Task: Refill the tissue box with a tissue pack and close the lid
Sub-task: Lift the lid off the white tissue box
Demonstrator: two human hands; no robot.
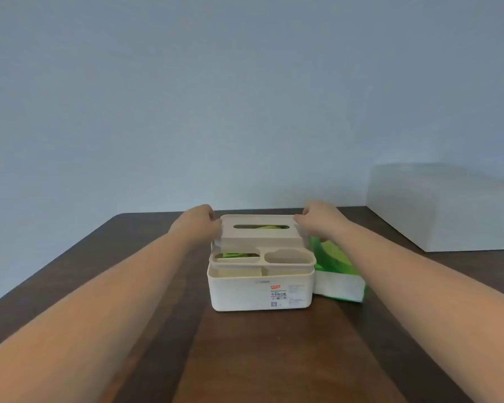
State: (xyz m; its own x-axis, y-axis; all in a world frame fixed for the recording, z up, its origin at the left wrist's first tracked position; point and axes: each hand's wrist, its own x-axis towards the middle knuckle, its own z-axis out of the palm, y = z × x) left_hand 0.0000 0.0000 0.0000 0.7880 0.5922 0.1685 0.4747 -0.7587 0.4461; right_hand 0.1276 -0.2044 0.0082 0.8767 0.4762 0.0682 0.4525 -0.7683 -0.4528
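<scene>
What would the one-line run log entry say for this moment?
stage: lid on box | left hand: at lid left end | right hand: at right end | tissue pack: on table right of tissue box

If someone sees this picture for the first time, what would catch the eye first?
Two bare forearms reach in, with the left hand and right hand gripping the ends of the beige lid on the white tissue box at the table's middle. Next, the bright green tissue pack lying just right of the box.
</scene>
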